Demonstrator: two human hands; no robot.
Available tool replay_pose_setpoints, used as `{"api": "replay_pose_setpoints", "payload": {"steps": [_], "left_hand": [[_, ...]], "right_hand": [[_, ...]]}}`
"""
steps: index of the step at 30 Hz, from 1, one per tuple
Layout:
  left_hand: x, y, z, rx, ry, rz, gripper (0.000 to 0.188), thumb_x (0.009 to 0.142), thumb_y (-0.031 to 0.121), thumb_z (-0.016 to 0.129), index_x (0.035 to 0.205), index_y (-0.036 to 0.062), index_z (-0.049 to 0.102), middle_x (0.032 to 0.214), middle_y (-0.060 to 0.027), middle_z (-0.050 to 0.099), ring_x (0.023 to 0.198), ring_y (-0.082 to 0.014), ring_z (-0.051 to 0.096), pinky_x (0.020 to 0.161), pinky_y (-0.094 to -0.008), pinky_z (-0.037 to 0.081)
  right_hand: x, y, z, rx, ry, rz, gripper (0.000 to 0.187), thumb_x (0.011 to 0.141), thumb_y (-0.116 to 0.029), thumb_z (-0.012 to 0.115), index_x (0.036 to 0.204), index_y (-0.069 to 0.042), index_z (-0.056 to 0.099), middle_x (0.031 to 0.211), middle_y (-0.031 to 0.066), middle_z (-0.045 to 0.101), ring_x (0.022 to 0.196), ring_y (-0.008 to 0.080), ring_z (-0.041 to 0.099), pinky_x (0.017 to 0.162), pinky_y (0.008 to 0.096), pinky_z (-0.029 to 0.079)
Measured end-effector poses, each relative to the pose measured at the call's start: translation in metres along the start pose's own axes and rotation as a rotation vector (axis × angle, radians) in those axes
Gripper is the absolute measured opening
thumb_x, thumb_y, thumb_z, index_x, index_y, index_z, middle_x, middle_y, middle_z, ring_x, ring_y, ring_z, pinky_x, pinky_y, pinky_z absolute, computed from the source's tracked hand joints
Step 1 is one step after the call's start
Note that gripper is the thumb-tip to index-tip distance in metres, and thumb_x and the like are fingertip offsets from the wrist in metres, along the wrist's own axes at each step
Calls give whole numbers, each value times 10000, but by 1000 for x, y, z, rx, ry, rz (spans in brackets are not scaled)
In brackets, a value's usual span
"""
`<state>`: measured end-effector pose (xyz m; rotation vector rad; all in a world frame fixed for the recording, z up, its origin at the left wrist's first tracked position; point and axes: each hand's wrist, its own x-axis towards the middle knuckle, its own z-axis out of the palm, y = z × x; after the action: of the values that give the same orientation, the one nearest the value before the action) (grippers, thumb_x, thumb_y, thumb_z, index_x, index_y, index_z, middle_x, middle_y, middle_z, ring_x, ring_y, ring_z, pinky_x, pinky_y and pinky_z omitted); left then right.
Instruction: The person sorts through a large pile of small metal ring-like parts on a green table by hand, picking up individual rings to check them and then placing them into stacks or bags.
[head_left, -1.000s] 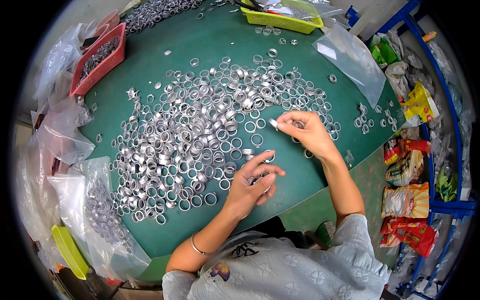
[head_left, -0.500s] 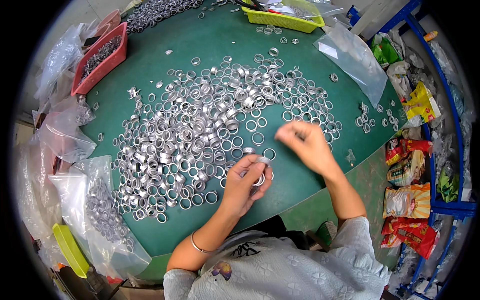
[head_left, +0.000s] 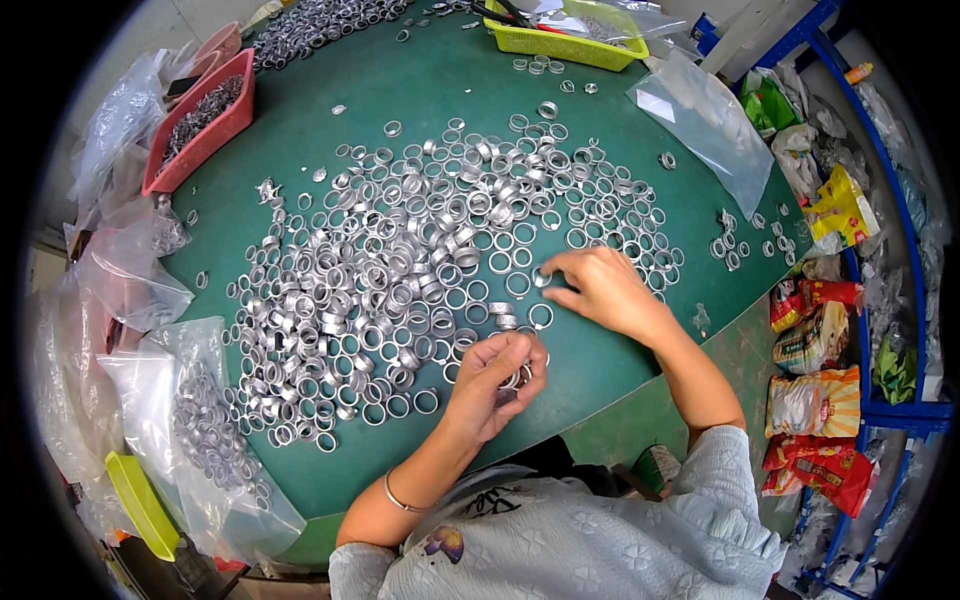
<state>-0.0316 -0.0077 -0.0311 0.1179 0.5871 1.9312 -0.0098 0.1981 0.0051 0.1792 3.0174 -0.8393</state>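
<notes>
Many silver metal rings lie heaped and spread across the green table. At the near edge of the heap, my left hand is closed around a few rings, which partly show between its curled fingers. My right hand is to the right of the heap, palm down, with a single ring between its thumb and forefinger. Just beyond my left fingertips stand short stacked rings, and a flat ring lies between the two hands.
A red basket of small metal pieces stands at far left, a yellow-green basket at the back. Clear bags with rings line the left; an empty-looking plastic bag lies far right. A blue shelf rises beyond the right edge.
My right hand has moved slightly left and down, and a ring now shows at its fingertips. The ring that stuck up from my left fingertips no longer shows there; the left fingers are curled tighter.
</notes>
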Motion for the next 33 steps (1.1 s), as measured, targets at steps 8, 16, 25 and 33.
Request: {"api": "replay_pose_setpoints", "payload": {"steps": [8, 16, 25, 33], "left_hand": [[3, 1, 16, 180, 48, -26, 203, 902, 134, 540, 1041, 1, 603, 808, -70, 542, 525, -96, 452, 333, -153, 265], [0, -1, 13, 228, 0, -48, 168, 912, 117, 536, 1011, -1, 604, 662, -27, 497, 490, -64, 382, 377, -188, 223], [3, -4, 8, 158, -42, -44, 271, 931, 245, 504, 915, -11, 588, 701, -45, 479, 462, -77, 382, 331, -183, 238], [1, 0, 10, 275, 4, -138, 202, 930, 97, 484, 1028, -30, 607, 698, -53, 527, 499, -93, 446, 362, -189, 265]], "right_hand": [[36, 32, 2, -151, 342, -35, 258, 816, -57, 536, 1061, -53, 615, 1060, 118, 611, 814, 331, 620, 676, 382, 503], [-25, -18, 9, -170, -55, 26, 403, 730, 48, 504, 1106, -66, 595, 1245, 115, 538, 739, 336, 641, 632, 401, 522], [7, 55, -32, -373, 444, 210, 395, 698, 49, 533, 1059, -90, 613, 1155, 126, 575, 800, 343, 634, 691, 427, 514], [-17, 39, -12, -346, 205, 94, 403, 682, 23, 554, 1064, -91, 611, 1184, 185, 544, 730, 353, 646, 633, 416, 527]]}}
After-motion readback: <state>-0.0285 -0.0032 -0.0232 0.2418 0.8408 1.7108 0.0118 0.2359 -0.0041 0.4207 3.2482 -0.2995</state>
